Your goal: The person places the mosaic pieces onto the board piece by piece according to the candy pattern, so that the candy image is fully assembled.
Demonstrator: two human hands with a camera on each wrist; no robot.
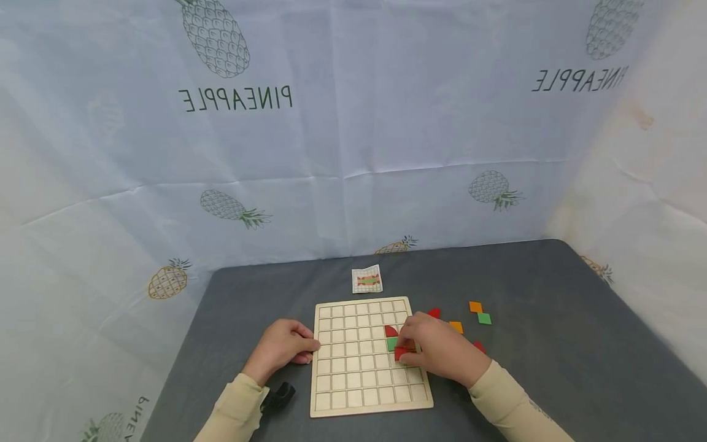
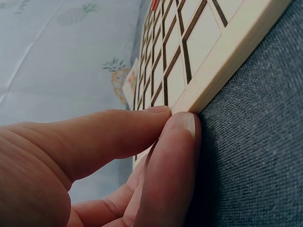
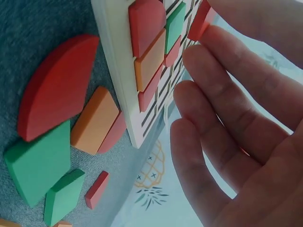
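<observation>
A light wooden board with a square grid (image 1: pixel 345 383) lies on the dark table. At its left edge my left hand (image 1: pixel 282 345) pinches the rim between thumb and finger, seen close in the left wrist view. Over the right part of the board, my right hand (image 1: pixel 442 348) holds a small red tile (image 1: pixel 401 353) between thumb and index finger; its other fingers are apart from the board. Beside that tile a green tile (image 1: pixel 392 344) and a red quarter-circle tile (image 1: pixel 391 331) sit in cells. The right wrist view shows an orange tile (image 3: pixel 150 61) among red ones along the board's right side.
Loose tiles lie right of the board, including an orange one (image 1: pixel 475 307), a green one (image 1: pixel 484 318) and a red quarter-circle (image 3: pixel 59 90). A small pattern card (image 1: pixel 367 280) lies behind the board. A pineapple-print cloth (image 1: pixel 342 123) hangs behind the table.
</observation>
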